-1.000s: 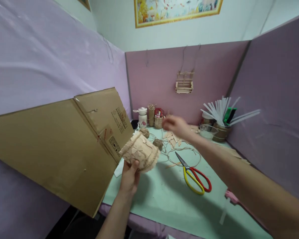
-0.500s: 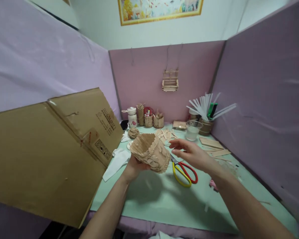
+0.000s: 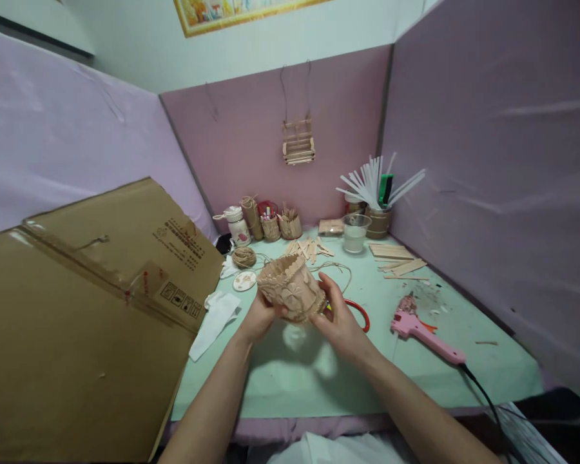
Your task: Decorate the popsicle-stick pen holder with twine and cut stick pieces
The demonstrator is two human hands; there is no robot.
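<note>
Between my hands is a tan wooden cup (image 3: pixel 292 293) with a scalloped rim and flower shapes on its side. It is held tilted above the table, its opening toward the upper left. My left hand (image 3: pixel 263 317) is closed around its lower left side. At the base on the right, my right hand (image 3: pixel 337 322) grips it with thumb and fingers. Scissors (image 3: pixel 360 314) lie behind my right hand; one red handle loop shows, and the rest is mostly hidden.
A pink glue gun (image 3: pixel 428 335) with a black cord lies at right. A cardboard sheet (image 3: pixel 91 322) leans at left beside a white cloth (image 3: pixel 215 319). Farther back are twine (image 3: pixel 244 258), wooden sticks (image 3: pixel 399 258), a clear cup (image 3: pixel 355 235) and a pot of white glue sticks (image 3: pixel 379 222).
My right hand has come in from the right and taken hold of the cup's base. The cup is turned more upright. The view has swung to the right, bringing the glue gun into sight.
</note>
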